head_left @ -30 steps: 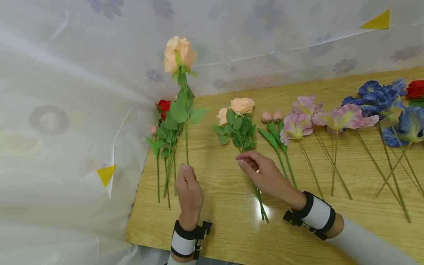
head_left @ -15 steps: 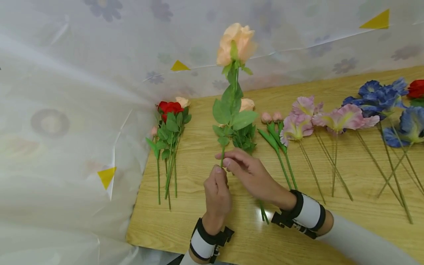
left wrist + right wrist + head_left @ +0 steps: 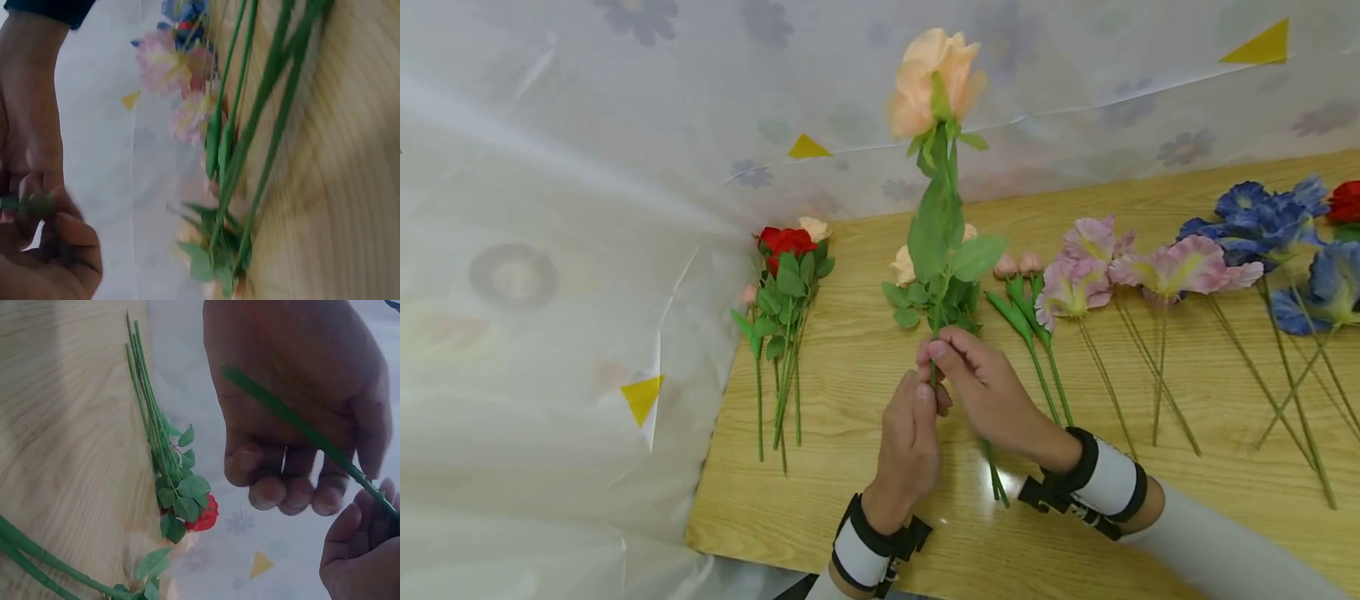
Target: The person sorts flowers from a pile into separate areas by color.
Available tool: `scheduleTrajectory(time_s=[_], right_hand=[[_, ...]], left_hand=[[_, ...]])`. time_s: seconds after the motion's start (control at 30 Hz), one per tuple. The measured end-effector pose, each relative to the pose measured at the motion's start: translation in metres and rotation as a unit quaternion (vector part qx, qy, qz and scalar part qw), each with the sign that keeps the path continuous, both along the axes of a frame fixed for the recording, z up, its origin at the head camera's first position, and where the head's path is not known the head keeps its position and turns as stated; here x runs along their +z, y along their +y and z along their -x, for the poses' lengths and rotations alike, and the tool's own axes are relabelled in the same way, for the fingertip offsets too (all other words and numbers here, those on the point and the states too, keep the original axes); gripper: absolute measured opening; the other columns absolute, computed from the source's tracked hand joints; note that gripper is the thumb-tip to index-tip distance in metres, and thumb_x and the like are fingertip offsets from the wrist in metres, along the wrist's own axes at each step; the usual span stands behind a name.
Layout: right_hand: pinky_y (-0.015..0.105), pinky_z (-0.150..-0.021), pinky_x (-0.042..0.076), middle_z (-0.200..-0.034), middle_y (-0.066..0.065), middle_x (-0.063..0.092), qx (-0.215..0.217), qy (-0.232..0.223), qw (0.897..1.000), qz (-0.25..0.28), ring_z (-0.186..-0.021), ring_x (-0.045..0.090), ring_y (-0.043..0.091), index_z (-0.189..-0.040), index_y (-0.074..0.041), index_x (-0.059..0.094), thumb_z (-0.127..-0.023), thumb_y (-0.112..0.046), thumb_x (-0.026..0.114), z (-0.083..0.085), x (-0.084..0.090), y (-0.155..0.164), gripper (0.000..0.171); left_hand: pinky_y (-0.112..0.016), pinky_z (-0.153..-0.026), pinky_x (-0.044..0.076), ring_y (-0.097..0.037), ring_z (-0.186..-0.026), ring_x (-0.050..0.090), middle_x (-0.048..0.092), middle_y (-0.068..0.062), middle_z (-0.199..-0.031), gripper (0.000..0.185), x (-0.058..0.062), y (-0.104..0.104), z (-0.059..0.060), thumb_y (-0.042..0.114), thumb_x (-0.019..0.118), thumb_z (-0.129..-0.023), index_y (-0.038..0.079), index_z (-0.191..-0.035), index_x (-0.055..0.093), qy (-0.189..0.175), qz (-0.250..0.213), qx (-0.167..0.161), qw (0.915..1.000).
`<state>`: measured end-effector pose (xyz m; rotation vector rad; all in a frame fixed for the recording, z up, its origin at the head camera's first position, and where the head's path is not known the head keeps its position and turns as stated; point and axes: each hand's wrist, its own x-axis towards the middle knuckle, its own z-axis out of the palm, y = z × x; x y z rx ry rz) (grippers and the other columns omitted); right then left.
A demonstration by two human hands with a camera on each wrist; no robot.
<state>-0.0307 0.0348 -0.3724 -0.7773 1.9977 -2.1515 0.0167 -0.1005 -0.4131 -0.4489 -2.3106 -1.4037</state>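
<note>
A peach artificial rose (image 3: 936,87) stands upright in front of me, bloom high and leaves halfway down its stem. My right hand (image 3: 996,392) pinches the stem below the leaves. Just beneath, my left hand (image 3: 902,454) is loosely around the lower stem, its thumb apart from its fingers. Seen in the right wrist view, the green stem (image 3: 294,422) crosses the left palm, and the right hand (image 3: 365,547) holds it farther along. In the left wrist view, the right hand's fingers meet around the stem. Behind the held rose, peach roses (image 3: 904,265) lie on the table, partly covered.
A bundle with red roses (image 3: 790,242) lies at the table's left end. To the right are pink tulips (image 3: 1028,264), lilac-pink irises (image 3: 1075,283) and blue irises (image 3: 1262,217). A white patterned sheet (image 3: 587,250) hangs along the left and back of the wooden table (image 3: 752,517).
My left hand has carried the peach rose rightward to my right hand. The right hand has taken hold of the stem, and the left thumb and fingers have loosened.
</note>
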Motion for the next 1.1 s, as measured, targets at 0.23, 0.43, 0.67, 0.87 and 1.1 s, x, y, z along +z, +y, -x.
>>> scheduleTrajectory(time_s=[0.23,0.43,0.67,0.87,1.1], right_hand=[[0.03,-0.06,0.046,-0.078,0.013,0.043,0.003,-0.008,0.997,0.075,-0.062,0.049,0.021,-0.103,0.002,0.049,-0.108,-0.011,0.032,0.006,-0.004,0.012,0.022],[0.03,-0.043,0.028,-0.066,0.007,0.034,-0.019,-0.022,0.996,0.086,-0.048,0.029,0.015,-0.105,0.003,0.05,-0.108,-0.012,0.032,0.008,-0.013,0.022,0.023],[0.027,-0.042,0.028,-0.065,0.006,0.034,-0.048,-0.068,0.996,0.043,-0.047,0.029,0.012,-0.106,0.004,0.052,-0.107,-0.018,0.036,0.011,-0.028,0.033,0.027],[0.024,-0.042,0.031,-0.068,0.007,0.038,-0.04,-0.113,0.993,0.012,-0.047,0.033,0.009,-0.108,0.005,0.053,-0.107,-0.017,0.038,0.012,-0.041,0.035,0.027],[0.021,-0.046,0.033,-0.071,0.005,0.037,-0.044,-0.159,0.986,0.007,-0.05,0.033,0.006,-0.108,0.006,0.05,-0.108,-0.018,0.036,0.012,-0.049,0.033,0.028]], left_hand=[[-0.035,-0.077,0.046,-0.022,-0.099,0.051,0.051,-0.011,-0.109,0.021,-0.002,-0.065,0.001,0.02,0.04,-0.106,0.006,-0.111,0.055,-0.099,0.085,0.122,0.9839],[-0.054,-0.086,0.038,-0.045,-0.109,0.041,0.045,-0.031,-0.119,0.036,-0.018,-0.138,-0.015,0.024,0.05,-0.103,-0.007,-0.122,0.05,-0.256,0.171,0.293,0.9053],[-0.056,-0.083,0.041,-0.049,-0.101,0.048,0.047,-0.035,-0.114,0.043,-0.04,-0.17,-0.027,0.014,0.056,-0.099,-0.012,-0.13,0.041,-0.313,0.195,0.344,0.8635],[-0.046,-0.067,0.046,-0.036,-0.082,0.056,0.057,-0.024,-0.092,0.025,-0.047,-0.175,-0.024,0.009,0.06,-0.097,-0.01,-0.112,0.053,-0.286,0.212,0.333,0.8731],[-0.043,-0.061,0.045,-0.033,-0.075,0.054,0.053,-0.02,-0.089,0.013,-0.044,-0.174,-0.021,0.005,0.058,-0.097,-0.006,-0.101,0.053,-0.274,0.223,0.327,0.8765]])
